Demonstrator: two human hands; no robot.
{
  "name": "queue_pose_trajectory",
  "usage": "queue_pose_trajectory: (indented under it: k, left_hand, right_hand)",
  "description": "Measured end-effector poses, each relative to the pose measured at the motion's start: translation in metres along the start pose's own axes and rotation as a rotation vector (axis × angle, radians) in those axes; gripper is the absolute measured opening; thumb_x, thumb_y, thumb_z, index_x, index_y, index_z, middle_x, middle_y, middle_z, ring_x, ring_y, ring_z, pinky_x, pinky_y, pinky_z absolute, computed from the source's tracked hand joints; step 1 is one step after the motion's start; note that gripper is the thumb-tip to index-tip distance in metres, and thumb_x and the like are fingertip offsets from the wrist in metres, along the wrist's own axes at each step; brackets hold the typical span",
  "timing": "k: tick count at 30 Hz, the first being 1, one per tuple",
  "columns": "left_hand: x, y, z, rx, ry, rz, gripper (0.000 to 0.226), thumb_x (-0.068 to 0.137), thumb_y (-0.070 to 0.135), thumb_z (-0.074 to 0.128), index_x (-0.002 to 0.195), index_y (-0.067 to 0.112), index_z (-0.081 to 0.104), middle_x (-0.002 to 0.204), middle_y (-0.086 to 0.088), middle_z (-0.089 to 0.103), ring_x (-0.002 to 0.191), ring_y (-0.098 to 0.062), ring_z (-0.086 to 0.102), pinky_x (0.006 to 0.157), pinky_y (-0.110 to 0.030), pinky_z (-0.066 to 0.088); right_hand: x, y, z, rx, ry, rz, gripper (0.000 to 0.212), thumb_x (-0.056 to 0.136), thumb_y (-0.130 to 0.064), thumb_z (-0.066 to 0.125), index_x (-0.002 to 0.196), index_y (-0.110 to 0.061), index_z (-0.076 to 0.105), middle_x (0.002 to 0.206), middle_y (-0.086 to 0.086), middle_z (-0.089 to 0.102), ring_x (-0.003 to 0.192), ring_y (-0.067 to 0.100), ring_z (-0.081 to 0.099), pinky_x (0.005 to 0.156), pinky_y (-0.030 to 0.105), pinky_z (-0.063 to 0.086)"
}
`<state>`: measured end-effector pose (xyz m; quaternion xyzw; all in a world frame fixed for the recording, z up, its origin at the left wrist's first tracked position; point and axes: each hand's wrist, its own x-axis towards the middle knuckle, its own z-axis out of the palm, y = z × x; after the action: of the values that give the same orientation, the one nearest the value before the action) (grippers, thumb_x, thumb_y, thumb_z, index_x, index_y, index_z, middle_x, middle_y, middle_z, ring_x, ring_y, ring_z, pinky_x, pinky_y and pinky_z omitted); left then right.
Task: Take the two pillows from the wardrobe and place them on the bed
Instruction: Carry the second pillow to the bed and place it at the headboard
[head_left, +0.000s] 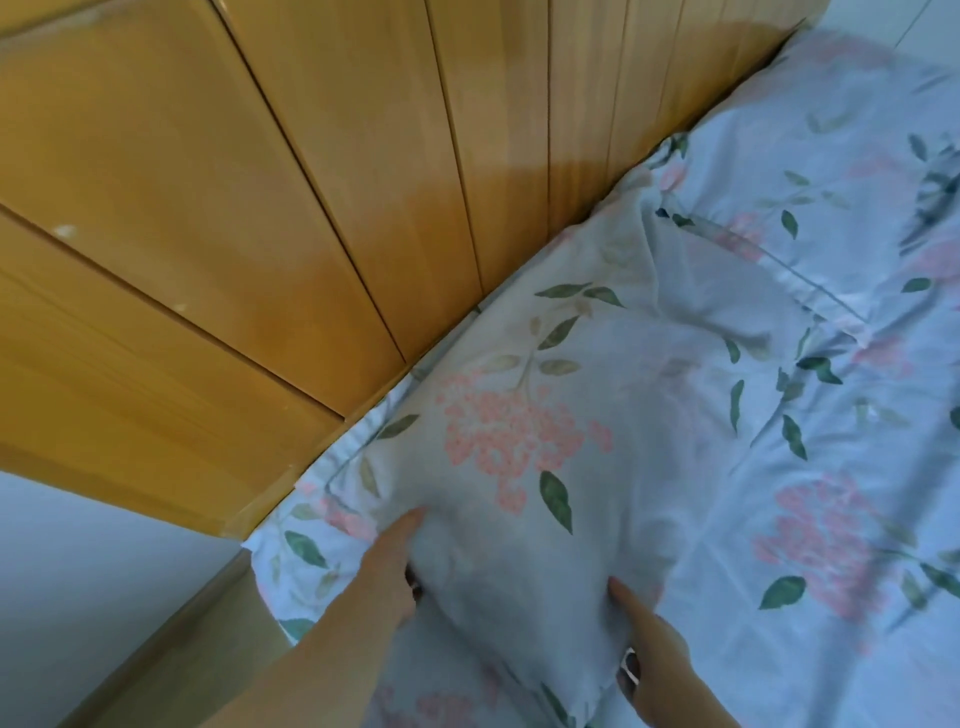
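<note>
1. Left hand (397, 566) grips the near-left edge of the flowery pillow (524, 441), thumb on top, fingers tucked under.
2. Right hand (649, 649) grips the near-right edge the same way, thumb on top & fingers curled under.
3. The pillow lies on the bed sheet (810, 519), same blue print w/ pink flowers & green leaves. Its far side sits against the wooden headboard (363, 182).
4. It looks soft, puffy & light. It dents where the thumbs press. The loose cover could slip, so best to hold the stuffed part by both near edges, not just the frill.
5. Further back, another pillow (831, 171) w/ the same print lies just beside it, next to the headboard.
6. No brand, label or writing can be seen.
</note>
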<state>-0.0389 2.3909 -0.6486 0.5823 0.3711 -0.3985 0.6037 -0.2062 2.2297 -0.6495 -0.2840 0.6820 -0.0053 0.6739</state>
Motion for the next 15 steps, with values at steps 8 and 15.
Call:
queue_pose_trajectory:
  k: [8, 15]
  left_hand:
    - [0.005, 0.028, -0.034, -0.47, 0.051, 0.073, 0.018, 0.094, 0.027, 0.048, 0.082, 0.018, 0.057, 0.087, 0.002, 0.059, 0.065, -0.009, 0.065, 0.071, -0.021, 0.054]
    - [0.004, 0.01, -0.051, -0.152, 0.279, 0.149, 0.042, 0.09, 0.0, 0.04, 0.124, 0.019, 0.057, 0.091, -0.004, 0.062, 0.082, -0.014, 0.059, 0.072, -0.024, 0.044]
  right_hand:
    - [0.007, 0.015, -0.013, -0.055, -0.119, -0.012, 0.014, 0.081, -0.006, 0.068, 0.087, -0.002, 0.057, 0.08, 0.009, 0.062, 0.072, 0.028, 0.058, 0.06, 0.034, 0.046]
    - [0.018, 0.041, -0.028, -0.242, -0.081, -0.013, 0.013, 0.082, -0.001, 0.067, 0.091, 0.001, 0.059, 0.079, 0.015, 0.064, 0.067, 0.029, 0.06, 0.054, 0.028, 0.048]
